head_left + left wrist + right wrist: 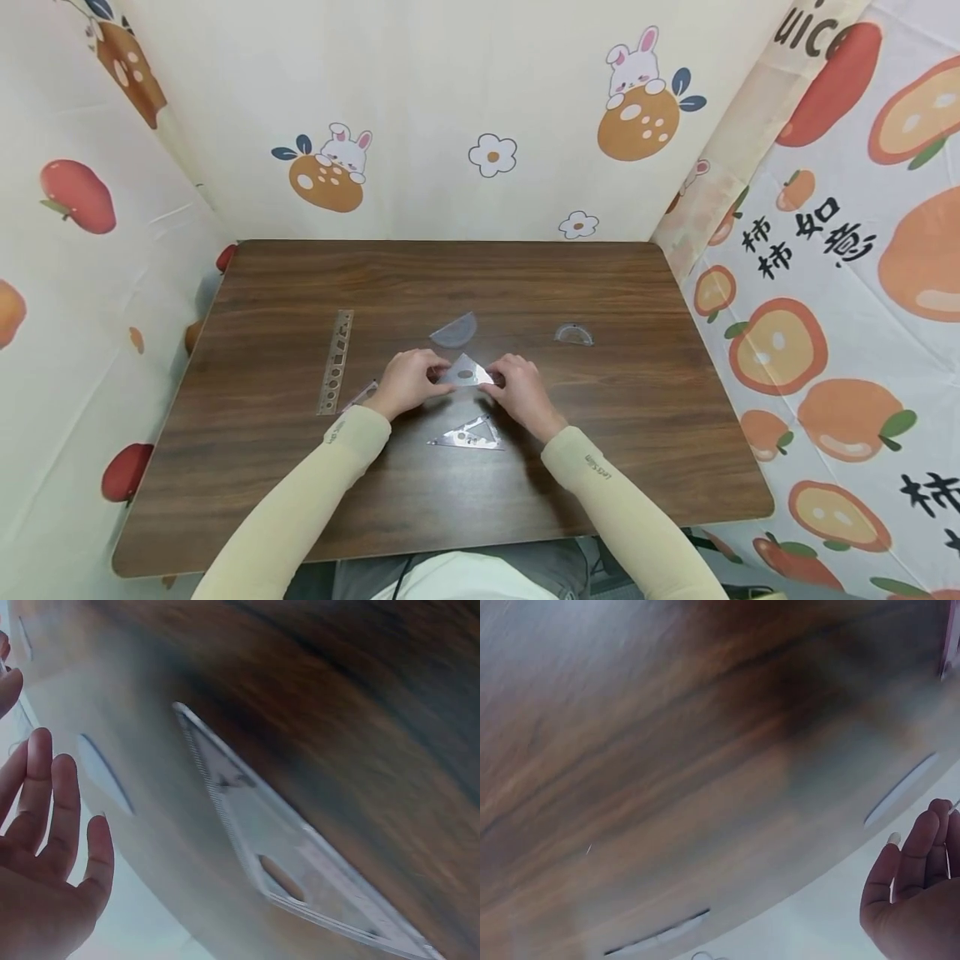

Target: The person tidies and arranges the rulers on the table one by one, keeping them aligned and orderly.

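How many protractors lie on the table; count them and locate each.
2: a larger protractor just beyond the held triangle, and a smaller protractor farther right. I see no others.

The left hand [408, 383] and right hand [522, 393] face each other, their fingers [429, 358] near but apart. Each thumb [441, 389] pinches from the body side. Behind the fingers, both arms [300, 500] reach forward in pale yellow sleeves [626, 500].
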`<state>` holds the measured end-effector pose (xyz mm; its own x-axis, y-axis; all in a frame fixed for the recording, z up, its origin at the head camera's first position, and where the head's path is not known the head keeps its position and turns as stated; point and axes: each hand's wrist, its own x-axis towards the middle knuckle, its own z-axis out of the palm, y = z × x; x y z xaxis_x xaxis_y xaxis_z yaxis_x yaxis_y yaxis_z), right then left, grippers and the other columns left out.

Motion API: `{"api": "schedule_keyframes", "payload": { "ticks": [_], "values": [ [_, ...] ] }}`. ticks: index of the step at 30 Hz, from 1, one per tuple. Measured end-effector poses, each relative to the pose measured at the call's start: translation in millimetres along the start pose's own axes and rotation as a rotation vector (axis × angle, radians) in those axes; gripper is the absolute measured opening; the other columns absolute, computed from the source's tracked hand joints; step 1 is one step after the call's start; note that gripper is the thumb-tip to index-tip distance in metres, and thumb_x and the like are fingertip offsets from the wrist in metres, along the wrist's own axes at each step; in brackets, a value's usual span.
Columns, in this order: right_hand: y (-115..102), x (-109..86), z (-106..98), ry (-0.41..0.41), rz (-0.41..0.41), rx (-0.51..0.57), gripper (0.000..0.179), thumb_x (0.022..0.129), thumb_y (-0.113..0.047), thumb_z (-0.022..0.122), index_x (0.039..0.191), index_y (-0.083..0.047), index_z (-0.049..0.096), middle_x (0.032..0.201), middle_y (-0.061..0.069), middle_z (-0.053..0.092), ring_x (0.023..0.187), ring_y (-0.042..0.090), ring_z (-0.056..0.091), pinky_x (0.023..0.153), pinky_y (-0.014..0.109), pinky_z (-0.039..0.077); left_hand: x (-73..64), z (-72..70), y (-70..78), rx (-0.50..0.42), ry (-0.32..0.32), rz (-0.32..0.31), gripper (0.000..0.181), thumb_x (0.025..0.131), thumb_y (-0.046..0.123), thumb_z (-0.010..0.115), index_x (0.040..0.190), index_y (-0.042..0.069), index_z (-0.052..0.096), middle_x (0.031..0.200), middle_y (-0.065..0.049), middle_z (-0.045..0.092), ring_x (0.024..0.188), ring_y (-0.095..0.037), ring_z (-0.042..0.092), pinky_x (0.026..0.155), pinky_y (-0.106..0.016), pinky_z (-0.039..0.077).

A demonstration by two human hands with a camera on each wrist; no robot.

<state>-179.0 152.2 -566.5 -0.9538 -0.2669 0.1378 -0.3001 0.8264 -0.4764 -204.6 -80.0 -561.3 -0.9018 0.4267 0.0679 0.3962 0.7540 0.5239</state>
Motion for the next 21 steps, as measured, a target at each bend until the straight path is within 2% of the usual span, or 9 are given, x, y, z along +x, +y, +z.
{"api": "schedule_keyframes", "payload": {
  "ticks": [5, 13, 19, 21],
  "values": [
    [-6, -2.5, 11, -0.055, 0.018, -0.016, 0.029, 0.084, -0.031, 0.085, 0.104, -0.011, 0.079, 0.09, 0.001, 0.066, 0.085, 0.017, 0.055, 0.082, 0.037, 0.042, -6.8, -0.8, -7.0, 0.009, -0.064, -0.029, 0.038, 0.079, 0.036, 0.088, 0.11, 0.014, 0.081, 0.091, 0.003, 0.076, 0.086, -0.016, 0.068, 0.087, -0.041, 0.052],
    [-15, -4.6, 24, -0.109, -0.005, -0.032, 0.024, 0.084, -0.032, 0.084, 0.093, -0.011, 0.076, 0.079, 0.0, 0.056, 0.077, 0.015, 0.047, 0.079, 0.036, 0.041, -13.6, 0.8, -17.2, 0.025, -0.105, -0.046, 0.033, 0.075, 0.036, 0.09, 0.103, 0.018, 0.083, 0.087, 0.004, 0.076, 0.083, -0.014, 0.069, 0.083, -0.041, 0.051],
    [-23, -4.8, 31, -0.134, 0.001, -0.039, 0.031, 0.086, -0.029, 0.083, 0.11, -0.009, 0.077, 0.084, 0.0, 0.061, 0.083, 0.017, 0.054, 0.084, 0.039, 0.045, -16.1, 0.4, -23.4, 0.048, -0.121, -0.064, 0.037, 0.074, 0.038, 0.091, 0.103, 0.018, 0.083, 0.089, 0.006, 0.079, 0.088, -0.017, 0.072, 0.084, -0.043, 0.048],
    [-25, -5.2, 32, -0.138, 0.0, -0.037, 0.03, 0.087, -0.027, 0.083, 0.11, -0.009, 0.077, 0.085, 0.001, 0.062, 0.085, 0.019, 0.056, 0.085, 0.04, 0.045, -16.8, -0.3, -24.9, 0.055, -0.131, -0.07, 0.037, 0.074, 0.038, 0.091, 0.103, 0.018, 0.083, 0.088, 0.006, 0.079, 0.088, -0.017, 0.072, 0.084, -0.043, 0.048]
  ]
}}
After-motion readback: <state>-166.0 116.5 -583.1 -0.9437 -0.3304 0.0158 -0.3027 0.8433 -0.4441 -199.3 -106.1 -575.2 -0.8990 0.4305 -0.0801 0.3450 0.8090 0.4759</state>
